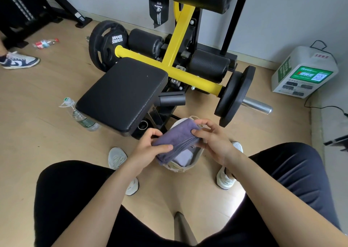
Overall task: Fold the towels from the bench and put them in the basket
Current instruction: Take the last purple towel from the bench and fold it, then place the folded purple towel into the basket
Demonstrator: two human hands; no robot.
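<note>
At lower centre, the left hand [150, 147] and right hand [212, 137] are each pinching an end of the folded towel [175, 139], holding it level just above the basket [197, 157], probably so the folds hold together going in.

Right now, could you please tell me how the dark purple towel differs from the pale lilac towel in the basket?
The dark purple towel is a deeper shade than the pale lilac towel. The dark one is gripped by the left hand and right hand above the beige basket; the pale one lies inside it. The pale one is mostly hidden beneath the dark one. Both look folded.
</note>
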